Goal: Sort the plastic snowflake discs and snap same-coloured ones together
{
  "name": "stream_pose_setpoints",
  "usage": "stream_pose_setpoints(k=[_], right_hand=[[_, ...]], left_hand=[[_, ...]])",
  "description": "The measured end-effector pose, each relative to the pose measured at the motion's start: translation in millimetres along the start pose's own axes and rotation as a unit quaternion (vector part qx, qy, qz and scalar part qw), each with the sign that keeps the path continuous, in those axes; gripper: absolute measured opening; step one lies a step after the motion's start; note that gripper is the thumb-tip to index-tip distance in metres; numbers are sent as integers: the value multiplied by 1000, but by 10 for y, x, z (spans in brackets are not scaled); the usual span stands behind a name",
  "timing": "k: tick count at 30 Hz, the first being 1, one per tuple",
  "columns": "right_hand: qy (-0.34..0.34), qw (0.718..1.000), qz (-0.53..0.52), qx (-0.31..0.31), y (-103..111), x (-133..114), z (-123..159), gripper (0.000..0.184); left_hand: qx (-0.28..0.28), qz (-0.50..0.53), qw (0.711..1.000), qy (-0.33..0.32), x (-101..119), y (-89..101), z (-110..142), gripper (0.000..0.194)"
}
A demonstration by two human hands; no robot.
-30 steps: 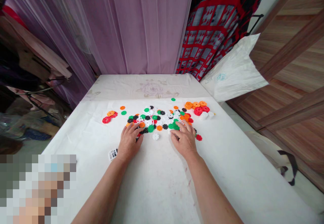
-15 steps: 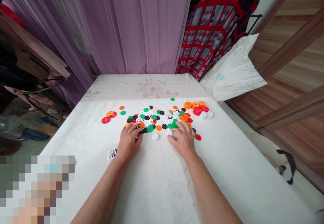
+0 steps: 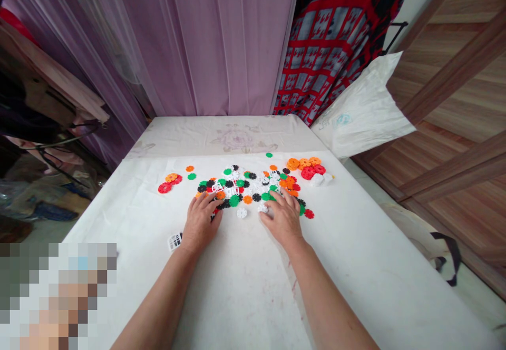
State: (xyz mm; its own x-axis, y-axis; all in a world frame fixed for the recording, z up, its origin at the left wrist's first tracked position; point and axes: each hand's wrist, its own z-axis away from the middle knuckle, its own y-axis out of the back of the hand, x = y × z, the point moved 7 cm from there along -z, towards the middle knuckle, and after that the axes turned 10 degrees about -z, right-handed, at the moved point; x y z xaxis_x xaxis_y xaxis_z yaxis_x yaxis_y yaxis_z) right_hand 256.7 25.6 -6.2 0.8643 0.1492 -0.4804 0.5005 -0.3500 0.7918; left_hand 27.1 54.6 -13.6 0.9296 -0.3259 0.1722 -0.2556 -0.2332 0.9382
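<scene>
Flat notched plastic discs in white, green, black, orange and red lie in a loose pile (image 3: pixel 234 200) across the middle of the table. Against the pile's near left edge rests my left hand (image 3: pixel 203 217), fingers spread over a few black and orange discs. My right hand (image 3: pixel 283 217) lies on the near right side, its fingers apart over green discs. By its thumb and index finger is a white disc (image 3: pixel 263 209). Another white disc (image 3: pixel 242 213) sits between the hands. A white window-like lattice piece (image 3: pixel 174 241) lies beside my left wrist.
Orange disc clusters (image 3: pixel 303 163), red disc clusters (image 3: pixel 312 172) and white ones sit at the right. A small red and orange group (image 3: pixel 168 185) lies at the left. The table has a white cover (image 3: pixel 245 287). A white bag (image 3: pixel 363 113) stands past its right edge.
My right hand has shifted slightly left, and the white disc by its thumb has moved left, nearer the other white disc. My left hand stays nearly still.
</scene>
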Motion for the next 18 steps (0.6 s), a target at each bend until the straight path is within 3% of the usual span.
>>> stream_pose_setpoints(k=[9,18], right_hand=[[23,999,-10,-37,14,-113,21,12],[9,1000,-12,-8,48,-28,16,7]], left_hand=[[4,-2,1000,3,-8,-8,2,32],[10,3,1000,-2,-10,-8,2,31]])
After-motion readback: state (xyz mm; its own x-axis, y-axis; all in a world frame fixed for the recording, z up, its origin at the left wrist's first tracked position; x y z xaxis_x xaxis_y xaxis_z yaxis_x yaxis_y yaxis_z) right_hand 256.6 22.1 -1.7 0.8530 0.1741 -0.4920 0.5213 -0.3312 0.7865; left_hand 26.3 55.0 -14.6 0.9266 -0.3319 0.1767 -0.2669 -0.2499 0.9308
